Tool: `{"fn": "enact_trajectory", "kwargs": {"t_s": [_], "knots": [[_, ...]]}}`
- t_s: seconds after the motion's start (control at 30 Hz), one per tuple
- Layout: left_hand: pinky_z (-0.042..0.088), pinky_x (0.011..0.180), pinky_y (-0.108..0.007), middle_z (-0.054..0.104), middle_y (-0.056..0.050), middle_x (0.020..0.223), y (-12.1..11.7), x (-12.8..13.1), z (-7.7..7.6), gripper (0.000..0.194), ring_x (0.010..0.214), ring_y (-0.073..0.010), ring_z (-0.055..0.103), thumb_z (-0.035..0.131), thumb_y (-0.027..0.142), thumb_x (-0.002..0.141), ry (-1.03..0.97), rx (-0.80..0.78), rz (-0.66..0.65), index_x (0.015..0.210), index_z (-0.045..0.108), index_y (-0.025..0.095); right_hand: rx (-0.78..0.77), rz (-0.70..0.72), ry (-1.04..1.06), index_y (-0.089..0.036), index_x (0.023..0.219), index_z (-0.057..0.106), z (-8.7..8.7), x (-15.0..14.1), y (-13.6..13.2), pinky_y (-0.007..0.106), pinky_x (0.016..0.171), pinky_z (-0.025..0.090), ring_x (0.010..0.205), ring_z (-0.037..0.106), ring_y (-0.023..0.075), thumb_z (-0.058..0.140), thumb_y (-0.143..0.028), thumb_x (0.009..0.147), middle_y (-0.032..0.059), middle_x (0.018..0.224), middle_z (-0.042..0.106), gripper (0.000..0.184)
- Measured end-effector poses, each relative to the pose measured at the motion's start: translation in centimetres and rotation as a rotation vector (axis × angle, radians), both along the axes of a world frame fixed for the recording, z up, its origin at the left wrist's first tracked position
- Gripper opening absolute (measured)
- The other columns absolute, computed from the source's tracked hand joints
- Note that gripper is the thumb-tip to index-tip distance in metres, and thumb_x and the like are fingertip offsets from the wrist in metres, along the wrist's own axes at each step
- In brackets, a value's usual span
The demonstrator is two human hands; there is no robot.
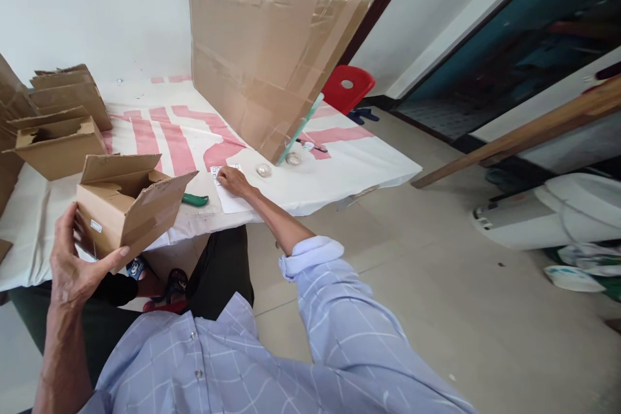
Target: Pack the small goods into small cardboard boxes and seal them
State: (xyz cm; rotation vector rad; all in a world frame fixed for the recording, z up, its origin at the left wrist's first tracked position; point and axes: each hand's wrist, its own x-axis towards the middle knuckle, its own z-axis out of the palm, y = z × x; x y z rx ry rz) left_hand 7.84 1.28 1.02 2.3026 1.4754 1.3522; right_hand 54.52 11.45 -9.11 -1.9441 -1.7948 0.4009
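My left hand [72,265] grips the near left side of a small cardboard box [150,217], thumb along the bottom and fingers at the side. The box's top flaps stand open, and a small white label [96,226] is on its side facing me. My right hand [233,180] rests on a white sheet [233,202] with small printed labels near its top. Its fingers are curled together, and whatever they pinch is hidden. Between the box and the sheet lies a green-handled tool [195,200], partly behind the box.
A large cardboard panel [272,58] stands on the cloth-covered table [334,174]. Two tape rolls [264,170] lie near its lower corner, with a dark-handled item [310,145] behind. More open boxes [58,142] stand at left. A red chair [347,87] is beyond the table.
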Motion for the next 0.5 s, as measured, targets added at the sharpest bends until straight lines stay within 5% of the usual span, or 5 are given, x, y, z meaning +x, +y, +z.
{"fn": "enact_trajectory", "kwargs": {"t_s": [0.5], "knots": [[0.064, 0.092, -0.051, 0.068, -0.019, 0.149, 0.06, 0.17, 0.25, 0.128, 0.118, -0.0379, 0.072, 0.089, 0.088, 0.068, -0.009, 0.009, 0.000, 0.170, 0.054, 0.020, 0.015, 0.006, -0.093, -0.023, 0.095, 0.067, -0.95, -0.86, -0.12, 0.035, 0.085, 0.044, 0.101, 0.063, 0.0273, 0.054, -0.017, 0.102, 0.0125, 0.109, 0.078, 0.016]]}}
